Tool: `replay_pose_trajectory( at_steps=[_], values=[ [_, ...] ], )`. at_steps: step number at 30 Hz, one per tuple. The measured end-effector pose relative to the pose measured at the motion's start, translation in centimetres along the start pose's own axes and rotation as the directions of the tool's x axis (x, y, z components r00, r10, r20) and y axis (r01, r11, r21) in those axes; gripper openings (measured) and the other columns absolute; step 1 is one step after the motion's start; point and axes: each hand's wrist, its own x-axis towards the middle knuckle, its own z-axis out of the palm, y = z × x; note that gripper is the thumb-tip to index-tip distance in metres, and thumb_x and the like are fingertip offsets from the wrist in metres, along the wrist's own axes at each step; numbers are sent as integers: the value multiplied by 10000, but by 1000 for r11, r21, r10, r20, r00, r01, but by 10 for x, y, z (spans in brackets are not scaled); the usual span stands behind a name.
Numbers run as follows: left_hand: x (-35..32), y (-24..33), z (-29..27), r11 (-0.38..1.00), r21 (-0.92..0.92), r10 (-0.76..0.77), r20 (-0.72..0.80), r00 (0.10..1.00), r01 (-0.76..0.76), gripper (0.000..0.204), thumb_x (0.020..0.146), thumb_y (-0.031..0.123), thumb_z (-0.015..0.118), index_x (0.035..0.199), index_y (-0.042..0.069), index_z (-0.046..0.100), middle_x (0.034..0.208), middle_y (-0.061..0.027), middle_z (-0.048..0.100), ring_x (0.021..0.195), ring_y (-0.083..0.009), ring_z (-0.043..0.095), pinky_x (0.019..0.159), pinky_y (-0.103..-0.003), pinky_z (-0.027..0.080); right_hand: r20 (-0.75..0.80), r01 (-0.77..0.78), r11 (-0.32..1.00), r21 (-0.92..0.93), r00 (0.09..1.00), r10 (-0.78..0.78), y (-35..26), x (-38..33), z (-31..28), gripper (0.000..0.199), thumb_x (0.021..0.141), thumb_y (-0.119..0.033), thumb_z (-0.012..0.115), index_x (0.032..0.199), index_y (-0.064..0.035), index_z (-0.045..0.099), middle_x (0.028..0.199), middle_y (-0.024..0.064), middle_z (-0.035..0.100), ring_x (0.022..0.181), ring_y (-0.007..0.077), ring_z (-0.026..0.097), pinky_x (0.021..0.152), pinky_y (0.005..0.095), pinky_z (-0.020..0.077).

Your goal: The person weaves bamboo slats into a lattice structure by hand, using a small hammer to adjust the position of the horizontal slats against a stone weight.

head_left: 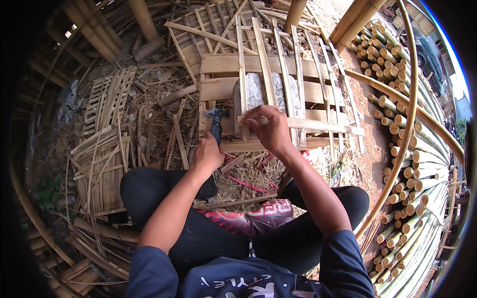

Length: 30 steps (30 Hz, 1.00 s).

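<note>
My left hand (206, 155) is closed around the dark handle of a hammer (216, 119), its head lying over the left side of the wooden pallet-like bench. My right hand (269, 130) pinches thumb and fingertips together at the left end of a crosswise bamboo slat (318, 125); whatever small thing sits in that pinch is hidden. This slat lies across several lengthwise bamboo slats (263, 59), which fan out away from me. Beneath them, a grey stone block (254, 84) rests on the plank bench (218, 89).
Bundled bamboo poles (412, 174) are stacked at the right, with a bent bamboo strip (410, 99) in front. Finished slatted panels (107, 99) lie at the left among shavings. More panels (191, 37) lean beyond the bench. A printed sack (263, 218) is under my crossed legs.
</note>
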Motion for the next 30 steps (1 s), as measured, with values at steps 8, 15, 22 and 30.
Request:
replay_pose_trajectory(
  at_steps=[8,15,22,30],
  values=[
    [12,-4,-19,861,-409,-193,291,937,304,454,853,57,677,1218,-63,434,886,-215,662,817,-333,728,700,-448,617,-1,-105,994,7,995,105,-6,1,-5,204,740,-81,789,879,-37,647,820,96,731,839,297,693,842,425,509],
    [14,-20,-32,486,-667,-72,613,787,565,310,899,49,649,1150,63,467,787,-62,589,722,-233,685,636,-378,623,43,-71,995,-68,996,74,-9,3,-6,72,764,-122,764,827,-91,749,787,78,725,763,275,677,836,398,508],
    [-16,0,-53,486,-793,-53,393,918,368,265,963,214,661,1141,115,492,725,22,518,641,-104,588,567,-278,567,114,-140,988,-58,983,146,-1,1,-7,107,773,-73,795,879,-70,777,864,78,743,828,220,664,815,348,528],
    [-57,12,-95,760,-447,306,-395,866,-472,297,1008,313,593,1051,23,548,666,-79,550,520,-223,556,511,-377,454,41,8,1000,-28,999,-7,-6,3,-6,82,762,-141,766,815,-85,740,788,68,731,778,272,690,847,398,501]
  ],
)
